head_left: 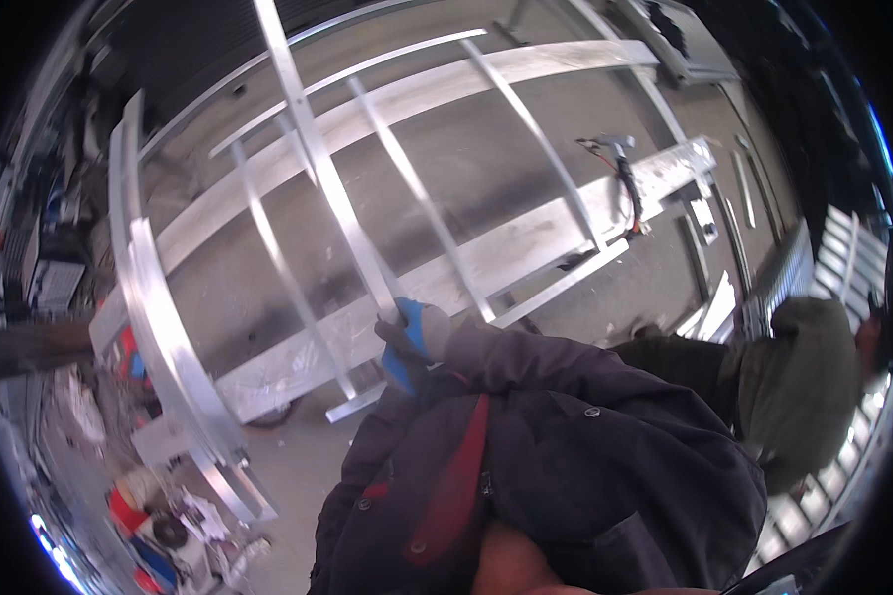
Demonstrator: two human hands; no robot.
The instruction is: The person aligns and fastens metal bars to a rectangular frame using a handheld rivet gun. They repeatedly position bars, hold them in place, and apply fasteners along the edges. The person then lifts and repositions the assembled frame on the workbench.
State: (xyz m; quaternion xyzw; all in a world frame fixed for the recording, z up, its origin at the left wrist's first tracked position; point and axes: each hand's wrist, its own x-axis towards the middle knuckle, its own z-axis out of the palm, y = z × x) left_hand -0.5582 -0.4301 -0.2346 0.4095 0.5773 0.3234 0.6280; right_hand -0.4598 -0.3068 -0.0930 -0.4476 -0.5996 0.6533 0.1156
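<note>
My right hand [414, 325], in a blue and grey glove, closes round the near end of a long silvery metal bar [332, 188]. The bar slants away from me to the far left, over a ladder-like metal frame [407, 169] with several crosspieces. Below the right hand shows a second blue glove patch [397, 370], apparently my left hand beside the dark jacket; its fingers cannot be made out. The frame lies across two broad, pale beams [556, 223]. On the nearer beam's right part rests a pistol-shaped tool [620, 164] with a grey head, dark handle and reddish cord.
Long curved-looking metal profiles [169, 337] stand at the left. Mixed clutter [174, 531] covers the floor at lower left. An olive-green trouser leg [809, 387] appears at the right, near slatted metal panels [843, 258]. Thin metal strips [744, 188] lie at far right.
</note>
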